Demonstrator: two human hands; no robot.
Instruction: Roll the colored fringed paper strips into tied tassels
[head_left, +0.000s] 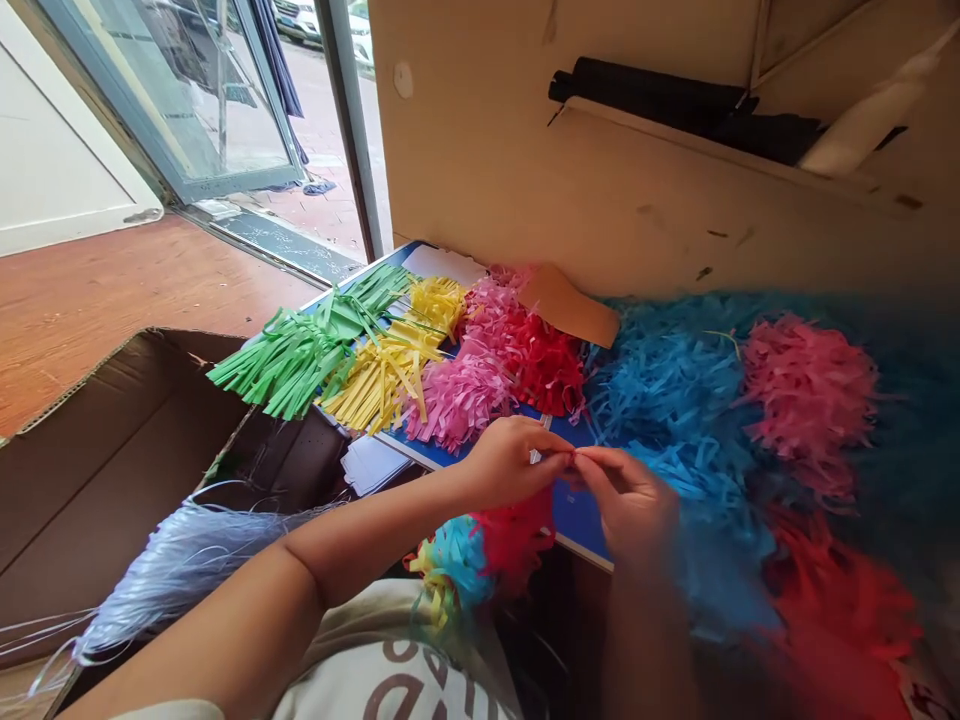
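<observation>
My left hand [510, 462] and my right hand [628, 500] meet fingertip to fingertip over a blue board [574, 505], both pinched on a thin pale strand [538, 455] between them. Under my left wrist hangs a garland of red, blue and yellow fringed paper [480, 555], close to my lap. Beyond my hands lie bundles of cut paper fringe: green [300, 350], yellow [394, 365], pink [461, 395] and red [544, 360]. The right hand is slightly blurred.
A large heap of blue fringe [675, 390] with pink [806, 385] and red [840, 610] tassels fills the right side. An open cardboard box [97, 450] stands at left, a bundle of pale plastic string [172, 570] beside it. A beige wall [600, 190] rises behind; a glass door [202, 90] is at far left.
</observation>
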